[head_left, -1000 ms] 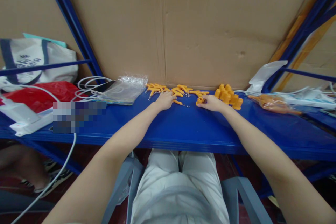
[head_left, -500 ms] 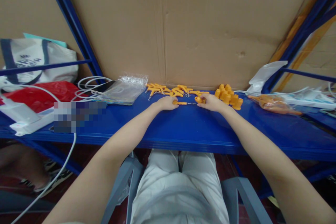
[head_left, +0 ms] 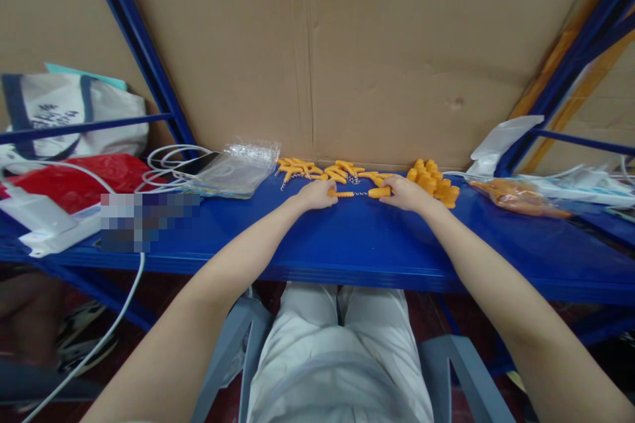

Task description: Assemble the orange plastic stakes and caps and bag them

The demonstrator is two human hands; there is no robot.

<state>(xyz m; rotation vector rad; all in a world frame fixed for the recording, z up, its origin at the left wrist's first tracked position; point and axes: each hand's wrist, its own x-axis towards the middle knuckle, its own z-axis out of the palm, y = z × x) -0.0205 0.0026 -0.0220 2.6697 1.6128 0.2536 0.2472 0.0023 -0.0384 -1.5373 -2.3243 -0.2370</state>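
Note:
My left hand (head_left: 318, 193) is closed on the left end of a ridged orange piece (head_left: 344, 194), from which a thin metal spiral (head_left: 362, 193) sticks out to the right. Fingers of my right hand (head_left: 401, 193) grip a smooth orange handle-like piece (head_left: 380, 192), its left end at the spiral's tip. Whether the spiral enters it cannot be made out. Behind my hands lie several orange pieces with metal spirals (head_left: 296, 168). A pile of orange caps (head_left: 432, 180) stands just beyond my right hand.
Clear plastic bags (head_left: 238, 170), white cables and a power strip (head_left: 74, 228) are on the left of the blue table (head_left: 357, 244). At the right lie an orange-filled bag (head_left: 518, 197) and white items. Cardboard (head_left: 312, 59) stands behind.
The smooth orange piece in my right hand has turned to line up with the spiral and moved left to its tip. My left hand has hardly moved.

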